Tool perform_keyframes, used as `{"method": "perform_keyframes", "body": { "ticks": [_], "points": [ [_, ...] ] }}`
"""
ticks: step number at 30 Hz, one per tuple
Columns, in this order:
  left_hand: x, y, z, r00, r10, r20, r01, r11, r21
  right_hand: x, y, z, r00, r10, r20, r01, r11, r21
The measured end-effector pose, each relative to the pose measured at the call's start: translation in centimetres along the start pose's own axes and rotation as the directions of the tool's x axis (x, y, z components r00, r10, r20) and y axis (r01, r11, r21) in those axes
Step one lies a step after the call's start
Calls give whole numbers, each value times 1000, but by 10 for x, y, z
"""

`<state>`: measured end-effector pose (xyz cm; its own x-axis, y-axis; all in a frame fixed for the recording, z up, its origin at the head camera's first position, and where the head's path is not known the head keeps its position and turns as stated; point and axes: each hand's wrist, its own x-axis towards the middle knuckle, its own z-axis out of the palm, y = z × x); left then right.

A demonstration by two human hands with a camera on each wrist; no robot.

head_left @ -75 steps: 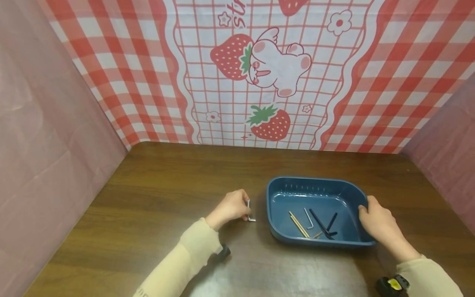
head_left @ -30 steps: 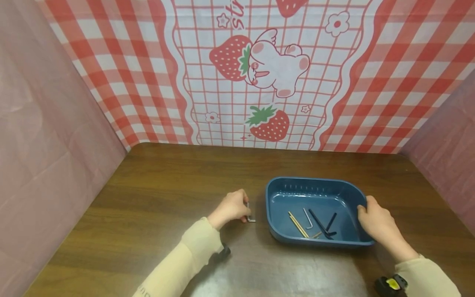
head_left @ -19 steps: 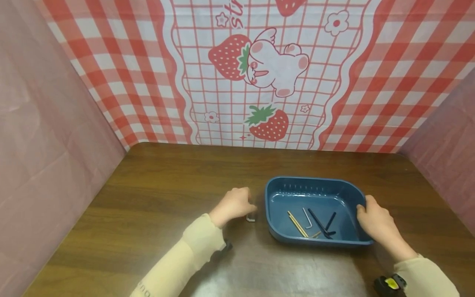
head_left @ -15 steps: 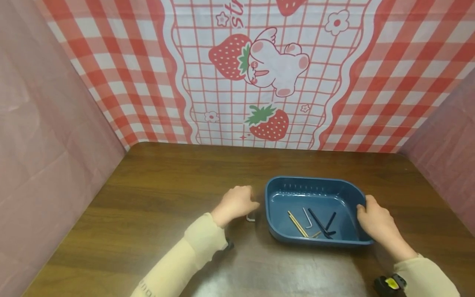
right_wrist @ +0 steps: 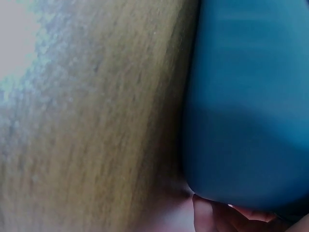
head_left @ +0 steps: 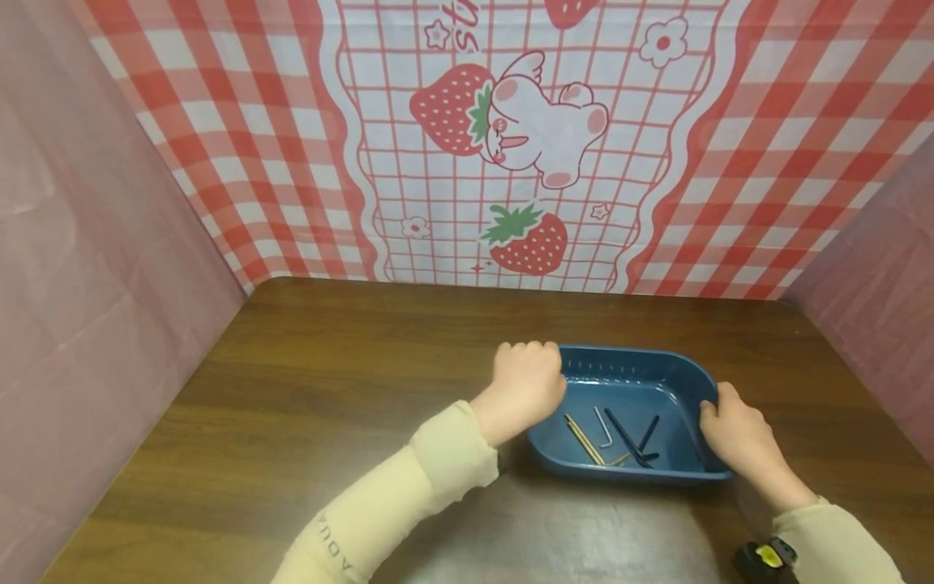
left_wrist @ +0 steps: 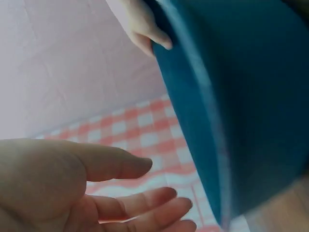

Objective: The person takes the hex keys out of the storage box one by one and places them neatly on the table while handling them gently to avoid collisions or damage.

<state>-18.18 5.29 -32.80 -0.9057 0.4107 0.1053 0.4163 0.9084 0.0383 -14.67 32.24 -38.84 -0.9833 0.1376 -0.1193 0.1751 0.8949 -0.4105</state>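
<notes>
A blue plastic tray (head_left: 642, 470) stands on the table. In it lie a silver hex key (head_left: 601, 425), black hex keys (head_left: 622, 431) and thin gold-coloured rods (head_left: 584, 440), perhaps hex keys too. My right hand (head_left: 746, 434) grips the tray's right end, thumb over the rim. My left hand (head_left: 524, 391) hovers at the tray's left end and covers part of that rim. In the left wrist view its fingers (left_wrist: 145, 208) are loosely extended and hold nothing, apart from the tray wall. The right wrist view shows fingertips under the tray's edge.
The brown wooden table (head_left: 328, 365) extends left of and behind the tray. A red-and-white strawberry cloth (head_left: 525, 146) hangs along the far edge, with pink curtains (head_left: 102, 284) at the sides. A dark wrist device (head_left: 762, 560) sits at my right sleeve.
My left hand let go of a silver hex key on the table and moved right to the tray's left rim. That hex key is now hidden behind my arm. The right hand stayed on the tray.
</notes>
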Motion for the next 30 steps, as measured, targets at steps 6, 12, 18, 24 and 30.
{"method": "perform_keyframes", "body": {
  "ticks": [6,12,18,24,30],
  "points": [
    [15,34,-3,988,66,138,-55,995,-88,0,2,0,1000,4,-3,-4,1000,1],
    [22,56,9,968,123,220,-88,983,-162,0,1,1,1000,3,2,-3,1000,12],
    [27,75,23,958,126,258,-90,985,-148,0,0,1,1000,-16,-25,16,1000,-1],
    [27,90,37,952,120,283,-87,988,-129,0,-1,1,999,-15,-28,15,1000,-4],
    [27,95,48,947,114,301,-92,992,-87,0,0,0,999,-17,-37,17,1000,-11]
  ]
}}
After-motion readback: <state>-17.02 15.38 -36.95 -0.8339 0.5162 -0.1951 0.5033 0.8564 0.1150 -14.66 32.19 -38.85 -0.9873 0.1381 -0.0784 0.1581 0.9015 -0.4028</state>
